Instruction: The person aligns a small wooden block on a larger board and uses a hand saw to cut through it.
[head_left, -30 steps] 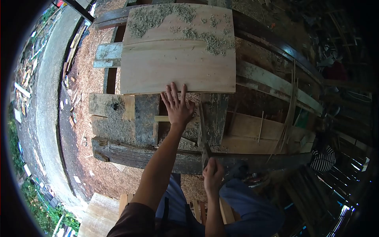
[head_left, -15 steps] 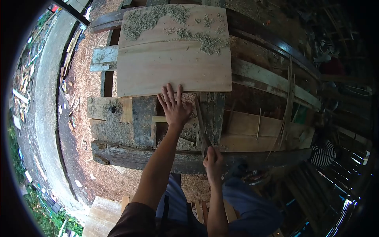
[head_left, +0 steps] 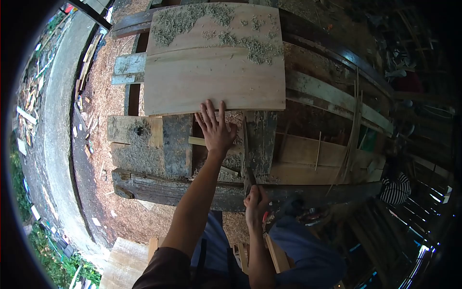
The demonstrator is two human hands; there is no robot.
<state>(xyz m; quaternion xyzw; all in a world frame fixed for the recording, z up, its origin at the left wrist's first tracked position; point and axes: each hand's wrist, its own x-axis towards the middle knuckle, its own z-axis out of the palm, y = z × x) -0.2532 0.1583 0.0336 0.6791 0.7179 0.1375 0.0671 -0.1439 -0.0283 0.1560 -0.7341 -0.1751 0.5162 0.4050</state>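
A wide wooden board (head_left: 216, 79) lies flat over the slatted workbench, its far half strewn with wood shavings (head_left: 192, 21). My left hand (head_left: 215, 130) is spread out, fingertips resting on the board's near edge. In my right hand (head_left: 256, 200) is the dark handle of what looks like a hand saw (head_left: 246, 154). Its long narrow blade points away from me, the far end reaching the board's near edge, right of my left hand. Whether the teeth are in the wood is too small to tell.
The bench's front beam (head_left: 159, 185) runs between me and the board. Thin wood strips (head_left: 355, 125) lie across the slats on the right. Shavings cover the ground (head_left: 115, 96) at left, beside a concrete kerb (head_left: 57, 115). A striped cloth (head_left: 395, 189) is at far right.
My right hand has drawn back slightly toward me with the saw. My left hand keeps its place on the board; the whole view has shifted a little.
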